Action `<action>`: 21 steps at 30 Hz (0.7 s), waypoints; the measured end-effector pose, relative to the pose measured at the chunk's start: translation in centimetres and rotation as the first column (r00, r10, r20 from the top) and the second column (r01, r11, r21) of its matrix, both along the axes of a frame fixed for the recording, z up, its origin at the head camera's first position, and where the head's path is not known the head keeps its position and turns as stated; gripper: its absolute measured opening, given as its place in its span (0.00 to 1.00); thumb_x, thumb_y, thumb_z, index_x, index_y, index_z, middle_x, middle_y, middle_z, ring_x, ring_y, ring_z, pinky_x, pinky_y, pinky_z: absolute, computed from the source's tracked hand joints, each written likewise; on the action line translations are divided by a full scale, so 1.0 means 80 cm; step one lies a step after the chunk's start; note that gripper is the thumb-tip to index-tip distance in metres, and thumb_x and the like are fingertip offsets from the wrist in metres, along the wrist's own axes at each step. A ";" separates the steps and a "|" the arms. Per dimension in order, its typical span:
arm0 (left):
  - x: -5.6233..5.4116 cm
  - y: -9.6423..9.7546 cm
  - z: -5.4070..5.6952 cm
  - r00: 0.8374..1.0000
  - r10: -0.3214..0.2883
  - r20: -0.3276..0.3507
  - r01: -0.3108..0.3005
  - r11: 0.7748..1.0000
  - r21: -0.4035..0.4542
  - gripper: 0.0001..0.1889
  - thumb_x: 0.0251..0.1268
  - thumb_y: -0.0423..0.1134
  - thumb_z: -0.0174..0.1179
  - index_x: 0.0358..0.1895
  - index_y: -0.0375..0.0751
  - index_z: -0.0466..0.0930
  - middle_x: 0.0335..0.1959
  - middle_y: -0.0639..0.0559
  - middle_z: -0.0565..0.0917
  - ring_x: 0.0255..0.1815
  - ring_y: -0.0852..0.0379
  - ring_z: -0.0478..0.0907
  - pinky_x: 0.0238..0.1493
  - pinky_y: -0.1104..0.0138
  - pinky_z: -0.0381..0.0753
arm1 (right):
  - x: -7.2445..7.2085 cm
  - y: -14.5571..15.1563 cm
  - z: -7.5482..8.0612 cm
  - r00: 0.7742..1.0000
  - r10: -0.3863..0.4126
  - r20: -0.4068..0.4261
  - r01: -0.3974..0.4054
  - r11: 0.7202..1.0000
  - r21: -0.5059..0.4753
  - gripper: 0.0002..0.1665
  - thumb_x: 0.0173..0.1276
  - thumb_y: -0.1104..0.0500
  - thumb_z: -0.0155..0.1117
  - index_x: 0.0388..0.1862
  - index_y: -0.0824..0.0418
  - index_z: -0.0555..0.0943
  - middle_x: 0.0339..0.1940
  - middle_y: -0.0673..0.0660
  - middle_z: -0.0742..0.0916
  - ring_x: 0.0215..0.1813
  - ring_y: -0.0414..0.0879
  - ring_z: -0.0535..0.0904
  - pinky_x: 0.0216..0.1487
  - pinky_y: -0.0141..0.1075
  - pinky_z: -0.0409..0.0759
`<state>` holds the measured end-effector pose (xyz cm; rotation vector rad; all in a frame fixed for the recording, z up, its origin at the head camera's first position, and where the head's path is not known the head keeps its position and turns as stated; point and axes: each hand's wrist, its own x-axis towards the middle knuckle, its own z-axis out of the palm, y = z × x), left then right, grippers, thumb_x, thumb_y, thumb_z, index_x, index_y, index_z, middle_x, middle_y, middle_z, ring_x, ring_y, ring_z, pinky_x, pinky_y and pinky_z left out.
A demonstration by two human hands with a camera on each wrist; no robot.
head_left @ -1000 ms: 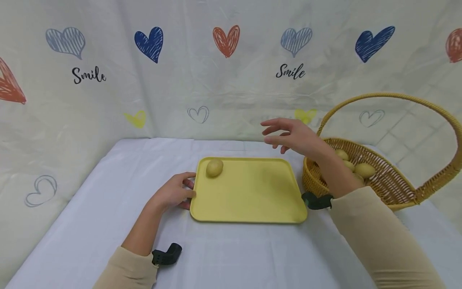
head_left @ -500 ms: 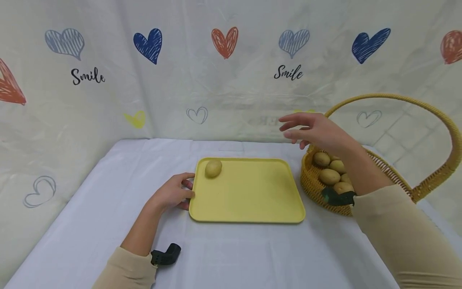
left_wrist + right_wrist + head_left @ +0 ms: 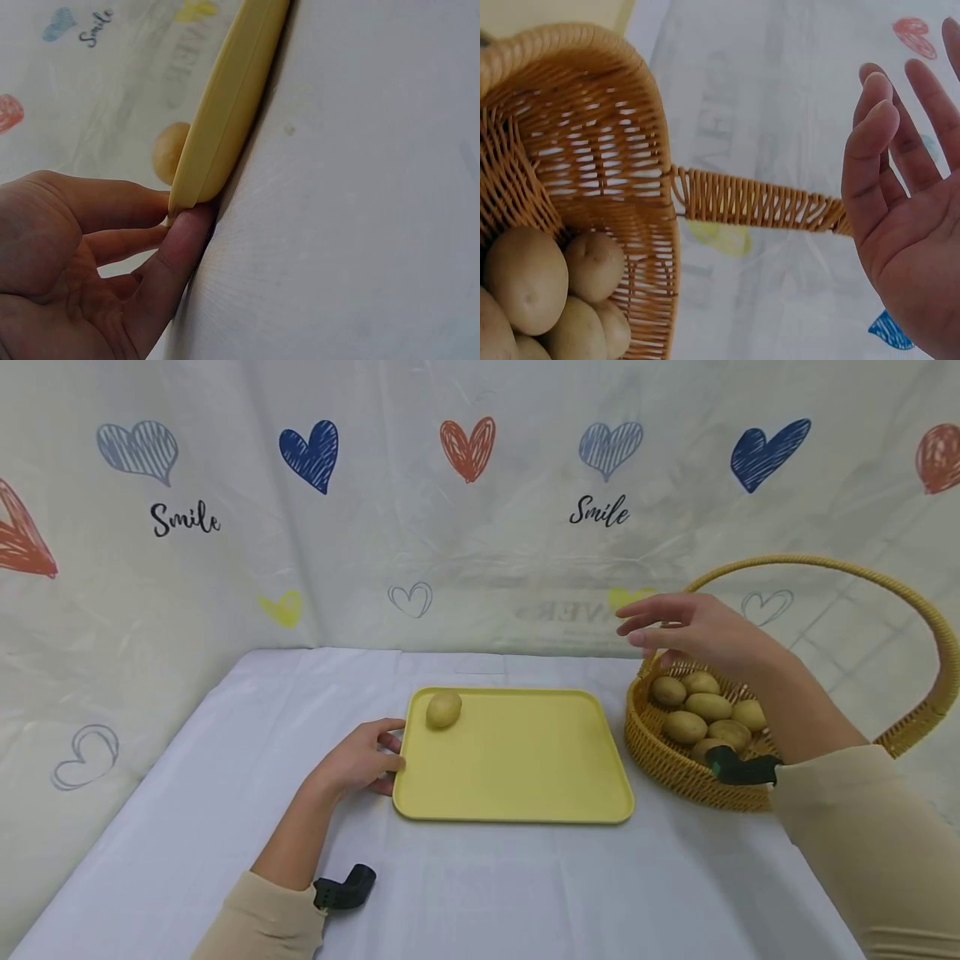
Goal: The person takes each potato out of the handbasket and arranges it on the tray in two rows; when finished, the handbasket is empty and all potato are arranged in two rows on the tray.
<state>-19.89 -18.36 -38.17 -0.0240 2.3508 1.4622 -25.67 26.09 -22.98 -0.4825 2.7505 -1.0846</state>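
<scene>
A yellow rectangular tray (image 3: 517, 768) lies on the table with one potato (image 3: 444, 709) near its far left corner. My left hand (image 3: 363, 756) is at the tray's left edge, thumb and fingers spread along it. In the left wrist view, the left thumb and index fingertips touch the tray's rim (image 3: 217, 127). To the right, my right hand (image 3: 708, 631) hovers over the far side of a wicker basket (image 3: 652, 760), fingers loosely bent and holding nothing. Several potatoes (image 3: 707, 707) lie in the basket; the right wrist view shows the right palm (image 3: 922, 247) beside the basket's handle.
The basket's tall arched handle (image 3: 810, 558) rises at the right, partly behind the right forearm. A white cloth (image 3: 480, 885) covers the table. Behind it hangs a pale backdrop (image 3: 375, 527) printed with hearts and "Smile".
My right hand has moved right, away from above the tray to over the basket, bringing more potatoes into sight. The left hand, tray and its potato have stayed in place.
</scene>
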 end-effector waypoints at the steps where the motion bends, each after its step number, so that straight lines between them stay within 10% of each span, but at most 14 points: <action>1: 0.000 0.000 0.000 1.000 -0.001 0.001 0.001 1.000 -0.001 0.37 0.66 0.27 0.59 0.79 0.39 0.62 0.56 0.39 0.72 0.39 0.51 0.80 0.33 0.62 0.90 | 0.000 0.003 0.000 1.000 -0.005 0.001 0.005 1.000 0.009 0.29 0.76 0.43 0.64 0.73 0.47 0.75 0.66 0.52 0.83 0.51 0.47 0.84 0.46 0.37 0.86; 21: -0.001 0.000 0.000 1.000 0.002 -0.004 -0.002 1.000 0.006 0.36 0.65 0.27 0.60 0.78 0.39 0.63 0.55 0.39 0.72 0.38 0.51 0.80 0.33 0.62 0.90 | -0.013 0.076 -0.025 0.998 -0.064 0.007 0.062 0.984 0.164 0.31 0.77 0.41 0.62 0.73 0.52 0.76 0.58 0.41 0.85 0.48 0.42 0.82 0.44 0.36 0.84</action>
